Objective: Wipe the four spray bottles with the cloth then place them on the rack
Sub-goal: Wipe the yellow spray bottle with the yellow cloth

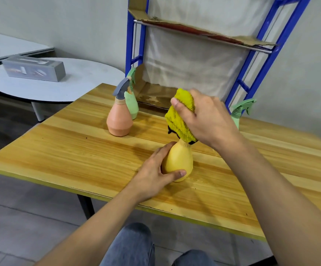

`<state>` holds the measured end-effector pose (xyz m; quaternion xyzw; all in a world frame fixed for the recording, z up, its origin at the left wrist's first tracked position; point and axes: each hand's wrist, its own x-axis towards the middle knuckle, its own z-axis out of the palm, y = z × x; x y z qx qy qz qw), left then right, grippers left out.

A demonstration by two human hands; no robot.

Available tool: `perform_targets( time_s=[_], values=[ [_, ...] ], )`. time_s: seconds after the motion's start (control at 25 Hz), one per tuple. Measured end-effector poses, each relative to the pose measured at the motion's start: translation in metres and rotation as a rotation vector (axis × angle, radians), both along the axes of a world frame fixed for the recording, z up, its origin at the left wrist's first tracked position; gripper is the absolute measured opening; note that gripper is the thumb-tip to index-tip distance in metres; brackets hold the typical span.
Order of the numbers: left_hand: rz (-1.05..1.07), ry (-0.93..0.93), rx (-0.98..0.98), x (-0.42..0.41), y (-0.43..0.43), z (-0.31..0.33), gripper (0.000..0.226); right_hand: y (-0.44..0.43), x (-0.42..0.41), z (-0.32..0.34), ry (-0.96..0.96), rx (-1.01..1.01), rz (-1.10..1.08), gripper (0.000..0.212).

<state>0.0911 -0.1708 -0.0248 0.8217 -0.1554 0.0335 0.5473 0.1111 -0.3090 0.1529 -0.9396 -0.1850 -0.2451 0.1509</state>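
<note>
Head view: the left hand point(155, 173) grips the belly of the yellow bottle point(178, 162), which stands upright on the desk point(79, 150). The right hand point(205, 120) clutches the yellow cloth point(180, 116) bunched over the bottle's top, hiding its sprayer. An orange bottle point(119, 120) stands farther back on the left with a green bottle point(132, 104) just behind it. A second green bottle point(238, 114) shows beyond the right hand, near the blue rack point(134, 35)
</note>
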Motion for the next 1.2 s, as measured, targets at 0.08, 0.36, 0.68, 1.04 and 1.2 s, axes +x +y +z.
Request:
perform_targets(
  time_s=[0.08, 0.36, 0.68, 1.04, 1.2],
  values=[
    [-0.006, -0.015, 0.008, -0.001, 0.000, 0.001, 0.085, -0.013, -0.004, 0.006, -0.143, -0.111, 0.023, 0.047],
    [0.031, -0.055, 0.010, -0.001, -0.002, 0.001, 0.085, -0.024, 0.000, -0.021, -0.026, -0.212, 0.183, 0.036],
    [0.005, -0.068, 0.017, -0.002, -0.001, -0.003, 0.086, -0.044, -0.004, -0.017, -0.100, 0.715, 0.056, 0.028],
    [0.008, -0.037, -0.006, -0.001, -0.002, -0.003, 0.088, -0.047, -0.011, -0.049, 0.038, 0.703, 0.156, 0.027],
    [0.010, -0.035, 0.041, -0.006, -0.001, 0.001, 0.086, -0.052, -0.004, -0.073, 0.184, 1.409, 0.086, 0.036]
  ],
)
